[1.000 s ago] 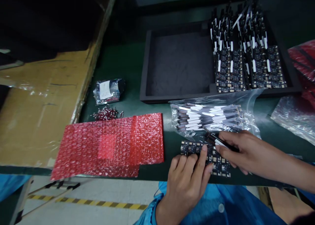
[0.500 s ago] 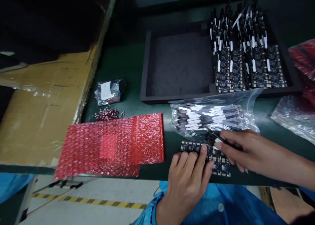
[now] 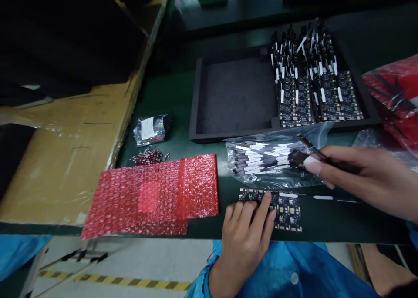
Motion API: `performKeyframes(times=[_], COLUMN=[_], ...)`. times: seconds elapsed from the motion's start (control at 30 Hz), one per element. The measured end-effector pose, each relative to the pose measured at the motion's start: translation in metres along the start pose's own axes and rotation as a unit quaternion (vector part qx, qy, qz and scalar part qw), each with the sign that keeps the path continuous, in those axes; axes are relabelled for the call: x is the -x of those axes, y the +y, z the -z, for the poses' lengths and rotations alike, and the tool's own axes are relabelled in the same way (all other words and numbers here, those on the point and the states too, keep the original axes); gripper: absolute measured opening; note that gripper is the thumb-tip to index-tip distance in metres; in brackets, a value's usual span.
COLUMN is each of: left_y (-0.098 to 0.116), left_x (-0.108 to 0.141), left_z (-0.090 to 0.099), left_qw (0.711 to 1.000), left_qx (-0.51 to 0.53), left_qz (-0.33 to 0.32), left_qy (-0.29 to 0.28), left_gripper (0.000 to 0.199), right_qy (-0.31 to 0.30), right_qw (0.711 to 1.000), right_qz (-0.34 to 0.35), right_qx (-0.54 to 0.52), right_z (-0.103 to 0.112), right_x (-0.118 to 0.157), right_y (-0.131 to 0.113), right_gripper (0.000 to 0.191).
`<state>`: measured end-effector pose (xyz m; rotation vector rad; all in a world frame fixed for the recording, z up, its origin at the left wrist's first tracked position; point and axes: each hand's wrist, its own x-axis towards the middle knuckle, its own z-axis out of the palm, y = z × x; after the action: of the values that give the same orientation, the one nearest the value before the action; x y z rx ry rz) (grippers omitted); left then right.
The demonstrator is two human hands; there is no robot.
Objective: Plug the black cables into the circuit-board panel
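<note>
My left hand (image 3: 246, 228) lies over a black circuit board panel (image 3: 289, 215), index fingertip pressing near its top edge, fingers stretched out. A thin flat cable with white labels (image 3: 323, 198) runs from that fingertip to the right, past the panel. Above and to the right, my right hand (image 3: 355, 172) is closed around dark tweezers (image 3: 313, 148) and what looks like a small bunch of black cables with a white label (image 3: 297, 158). They hover over a clear plastic bag (image 3: 277, 182) full of white-labelled black cables (image 3: 254, 159). Parts of the panel are hidden under my left hand.
Behind the bag stands a black foam tray (image 3: 194, 102), with rows of cabled boards (image 3: 295, 100) on its right side. Red bubble wrap (image 3: 117, 202), small red-and-white parts (image 3: 148, 156) and a silvery bag (image 3: 150, 128) lie left. Red plastic packaging (image 3: 398, 93) lies right.
My right hand has moved up and right, away from the panel, with the tweezers. A labelled cable now stretches across the panel's top edge. My left hand stays on the panel; the view shifted slightly.
</note>
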<state>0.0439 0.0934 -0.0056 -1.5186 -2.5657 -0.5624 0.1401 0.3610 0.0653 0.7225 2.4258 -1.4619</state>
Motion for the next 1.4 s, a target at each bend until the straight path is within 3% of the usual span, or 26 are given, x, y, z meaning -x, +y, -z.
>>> performKeyframes(times=[0.23,0.43,0.73,1.4], left_y=[0.001,-0.003,-0.018,-0.016], left_x=[0.000,0.006,0.015,0.008], left_z=[0.005,0.011,0.013,0.013], left_qw=[1.000,0.999,0.998,0.998], left_qx=[0.015,0.044,0.055,0.052], left_qz=[0.012,0.014,0.012,0.022], left_qy=[0.003,0.015,0.026,0.031], left_gripper=[0.047,0.045,0.035,0.042], right_qy=[-0.065,-0.064,-0.053,-0.016], right_qw=[0.998,0.997,0.993,0.993], right_qz=[-0.012,0.023,0.086,0.116], right_qx=[-0.010,0.021,0.066,0.008], right_z=[-0.028,-0.045,-0.071,-0.089], right_x=[-0.006,-0.012,-0.019,-0.029], right_y=[-0.003,-0.004,-0.016,-0.002], right_gripper=[0.038,0.041,0.032,0.042])
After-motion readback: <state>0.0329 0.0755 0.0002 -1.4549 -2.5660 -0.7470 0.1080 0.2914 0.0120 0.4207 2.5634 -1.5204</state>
